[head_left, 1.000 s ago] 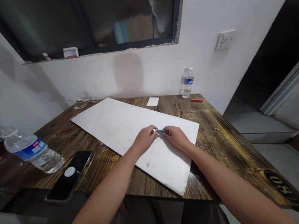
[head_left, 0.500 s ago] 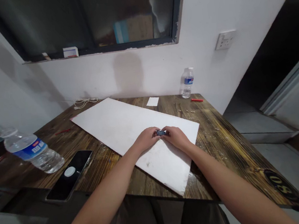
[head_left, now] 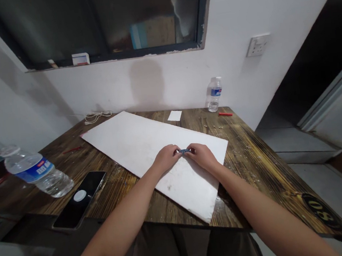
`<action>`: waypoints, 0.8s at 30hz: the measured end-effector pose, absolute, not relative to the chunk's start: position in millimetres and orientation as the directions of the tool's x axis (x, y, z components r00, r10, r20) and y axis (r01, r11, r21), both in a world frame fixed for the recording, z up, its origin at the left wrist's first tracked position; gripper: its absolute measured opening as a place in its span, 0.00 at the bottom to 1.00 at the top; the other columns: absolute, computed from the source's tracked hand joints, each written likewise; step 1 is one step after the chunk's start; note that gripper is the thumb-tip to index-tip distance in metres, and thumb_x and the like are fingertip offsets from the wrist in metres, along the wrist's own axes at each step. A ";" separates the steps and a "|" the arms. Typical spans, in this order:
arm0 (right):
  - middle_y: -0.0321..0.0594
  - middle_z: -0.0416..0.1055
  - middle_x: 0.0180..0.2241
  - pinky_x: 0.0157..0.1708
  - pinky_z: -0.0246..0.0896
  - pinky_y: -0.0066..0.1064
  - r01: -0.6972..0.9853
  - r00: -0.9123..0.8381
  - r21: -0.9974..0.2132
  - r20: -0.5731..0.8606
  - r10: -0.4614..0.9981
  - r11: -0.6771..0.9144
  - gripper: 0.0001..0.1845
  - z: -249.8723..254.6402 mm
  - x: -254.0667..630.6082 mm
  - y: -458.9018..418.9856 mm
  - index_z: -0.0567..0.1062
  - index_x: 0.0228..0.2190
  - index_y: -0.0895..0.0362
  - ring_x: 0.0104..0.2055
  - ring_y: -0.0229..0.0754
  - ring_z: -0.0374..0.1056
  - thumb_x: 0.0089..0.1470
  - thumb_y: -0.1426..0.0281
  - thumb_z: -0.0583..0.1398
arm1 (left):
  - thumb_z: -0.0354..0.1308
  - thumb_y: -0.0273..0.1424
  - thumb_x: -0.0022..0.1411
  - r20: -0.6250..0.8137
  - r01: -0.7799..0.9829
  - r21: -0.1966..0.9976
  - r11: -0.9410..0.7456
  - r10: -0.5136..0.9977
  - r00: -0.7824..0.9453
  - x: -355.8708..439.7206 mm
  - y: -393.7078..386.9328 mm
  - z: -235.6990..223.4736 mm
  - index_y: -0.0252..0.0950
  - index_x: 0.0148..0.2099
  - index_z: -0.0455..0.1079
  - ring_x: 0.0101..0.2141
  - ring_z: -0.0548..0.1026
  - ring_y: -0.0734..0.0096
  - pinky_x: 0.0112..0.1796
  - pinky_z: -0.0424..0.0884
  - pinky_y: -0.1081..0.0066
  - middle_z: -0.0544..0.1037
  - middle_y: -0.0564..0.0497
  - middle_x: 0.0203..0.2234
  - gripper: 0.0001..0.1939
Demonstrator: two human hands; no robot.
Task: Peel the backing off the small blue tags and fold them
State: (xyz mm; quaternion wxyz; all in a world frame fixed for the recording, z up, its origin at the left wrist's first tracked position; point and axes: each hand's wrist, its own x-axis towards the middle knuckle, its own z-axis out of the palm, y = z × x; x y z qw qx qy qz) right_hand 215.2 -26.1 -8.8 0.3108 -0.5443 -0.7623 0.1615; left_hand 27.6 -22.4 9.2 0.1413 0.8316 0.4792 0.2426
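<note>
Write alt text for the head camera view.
The left hand and right hand pinch a small blue object over a large white board on a worn wooden table. A smartphone and a plastic water bottle sit at the table's left.

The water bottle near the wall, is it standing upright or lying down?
Upright: the bottle stands on its base on the table, cap uppermost.

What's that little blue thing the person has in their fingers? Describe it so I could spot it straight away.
Find the dark wooden table, then the large white sheet lying on it. Above that sheet, the left hand and right hand meet, pinching a small blue object. Unlike the blue-labelled water bottle by the wall, it is tiny and held between the fingers.
</note>
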 end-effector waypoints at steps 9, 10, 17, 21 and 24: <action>0.36 0.73 0.28 0.31 0.52 0.29 0.727 -0.263 -0.569 0.285 0.922 0.384 0.07 -6.2 215.8 -29.1 0.77 0.34 0.53 0.30 0.40 0.65 0.50 0.67 0.63 | 0.51 0.31 0.63 0.268 0.685 0.474 -0.554 0.831 0.487 27.8 -20.5 6.7 0.36 0.43 0.73 0.40 0.71 0.64 0.41 0.65 0.67 0.76 0.47 0.37 0.11; 0.36 0.73 0.28 0.31 0.53 0.28 0.711 -0.271 -0.584 0.286 0.919 0.392 0.07 -6.6 215.6 -28.9 0.77 0.34 0.53 0.30 0.40 0.65 0.49 0.68 0.63 | 0.50 0.30 0.64 0.274 0.665 0.474 -0.577 0.814 0.512 28.0 -20.5 6.6 0.36 0.44 0.72 0.41 0.71 0.64 0.42 0.65 0.67 0.76 0.47 0.38 0.11; 0.34 0.71 0.25 0.29 0.51 0.28 0.662 -0.234 -0.650 0.293 0.927 0.372 0.06 -8.3 214.7 -29.1 0.76 0.31 0.54 0.27 0.38 0.63 0.48 0.67 0.63 | 0.48 0.28 0.64 0.274 0.627 0.464 -0.626 0.774 0.571 29.6 -24.4 10.0 0.35 0.45 0.71 0.41 0.71 0.64 0.44 0.65 0.66 0.75 0.46 0.38 0.12; 0.33 0.69 0.22 0.27 0.51 0.28 0.563 -0.178 -0.754 0.290 0.940 0.339 0.09 -7.6 213.7 -28.4 0.75 0.27 0.55 0.26 0.38 0.62 0.48 0.62 0.62 | 0.48 0.30 0.64 0.325 0.569 0.586 -0.577 0.810 0.488 30.9 -25.7 13.3 0.36 0.43 0.72 0.39 0.71 0.67 0.43 0.65 0.67 0.75 0.48 0.37 0.12; 0.33 0.66 0.20 0.25 0.50 0.28 0.389 -0.110 -0.874 0.269 0.957 0.291 0.15 -6.6 211.6 -26.4 0.73 0.25 0.56 0.24 0.37 0.60 0.46 0.56 0.62 | 0.50 0.36 0.64 0.304 0.505 0.733 -0.456 0.883 0.357 31.6 -23.0 12.5 0.35 0.47 0.71 0.34 0.71 0.69 0.38 0.67 0.69 0.75 0.50 0.33 0.15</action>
